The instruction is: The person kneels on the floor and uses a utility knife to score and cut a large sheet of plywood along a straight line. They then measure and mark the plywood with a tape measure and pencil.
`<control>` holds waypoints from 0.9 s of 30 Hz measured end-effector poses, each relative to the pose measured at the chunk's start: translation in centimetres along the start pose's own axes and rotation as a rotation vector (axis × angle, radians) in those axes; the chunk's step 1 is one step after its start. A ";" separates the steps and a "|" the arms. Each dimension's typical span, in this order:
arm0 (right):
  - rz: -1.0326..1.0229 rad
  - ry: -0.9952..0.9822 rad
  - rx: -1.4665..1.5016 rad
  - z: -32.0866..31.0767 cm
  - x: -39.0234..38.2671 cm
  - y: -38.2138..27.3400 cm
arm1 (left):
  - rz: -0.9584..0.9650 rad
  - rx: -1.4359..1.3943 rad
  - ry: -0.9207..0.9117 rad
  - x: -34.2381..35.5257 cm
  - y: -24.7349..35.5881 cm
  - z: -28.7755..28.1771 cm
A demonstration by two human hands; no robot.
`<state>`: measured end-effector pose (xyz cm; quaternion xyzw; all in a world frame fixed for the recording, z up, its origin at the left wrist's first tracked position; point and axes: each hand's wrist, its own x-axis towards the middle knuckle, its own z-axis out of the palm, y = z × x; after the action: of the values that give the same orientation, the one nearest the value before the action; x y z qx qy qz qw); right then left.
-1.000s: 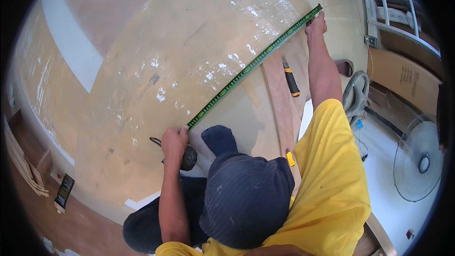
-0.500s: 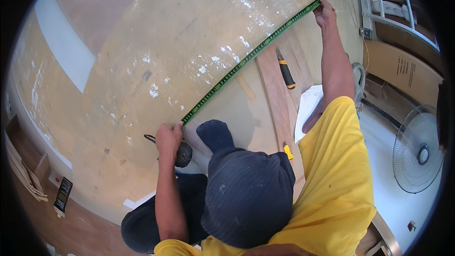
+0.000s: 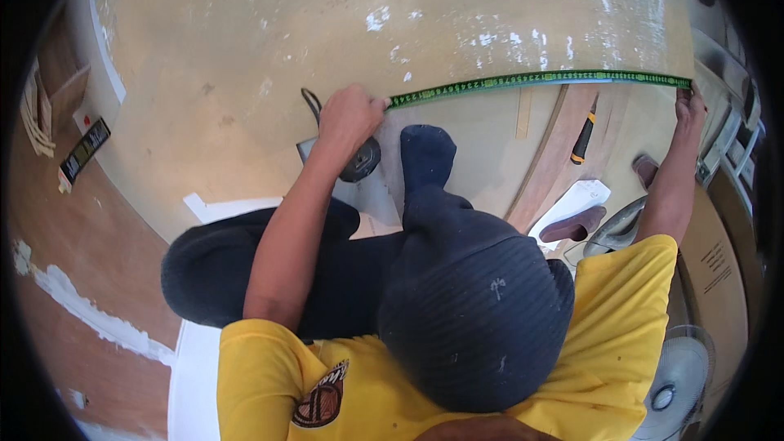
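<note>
A green tape measure blade (image 3: 531, 80) is stretched from left to right over the pale wooden board (image 3: 269, 41). My left hand (image 3: 349, 121) is closed on the blade near its black case (image 3: 362, 161), which hangs beside the wrist with a dark strap loop. At the far right my right hand (image 3: 690, 106) pinches the other end of the blade at the board's edge. Below the blade a black and orange cutter knife (image 3: 584, 139) lies on brown wood strips (image 3: 549, 155). My bent legs (image 3: 474, 302) in dark trousers are between my arms.
A white sheet (image 3: 590, 190) and a brown shoe (image 3: 574, 224) lie to the right of my knee. A fan (image 3: 678, 376), a cardboard box (image 3: 712, 253) and a metal ladder (image 3: 739, 151) crowd the right side. At left is a black packet (image 3: 84, 151).
My view has turned, so the blade, slanted before, now runs nearly level. Both hands keep hold of the tape measure. A yellow cutter by my knee is out of sight now.
</note>
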<state>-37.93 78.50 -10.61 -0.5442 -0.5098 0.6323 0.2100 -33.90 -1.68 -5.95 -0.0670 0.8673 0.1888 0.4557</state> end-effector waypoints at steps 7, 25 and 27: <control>-0.045 -0.095 -0.115 -1.3 3.2 -0.6 | -0.012 0.005 -0.066 -0.2 0.6 -0.7; -0.084 -0.129 -0.118 -1.9 3.6 0.1 | 0.022 0.024 -0.067 0.5 -0.2 -0.4; -0.102 -0.082 -0.126 -1.8 3.5 0.3 | 0.024 0.026 -0.054 0.4 0.0 -0.5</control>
<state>-37.37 81.96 -12.28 -0.5033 -0.5840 0.6091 0.1862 -34.53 -1.86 -5.99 -0.0456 0.8578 0.1847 0.4774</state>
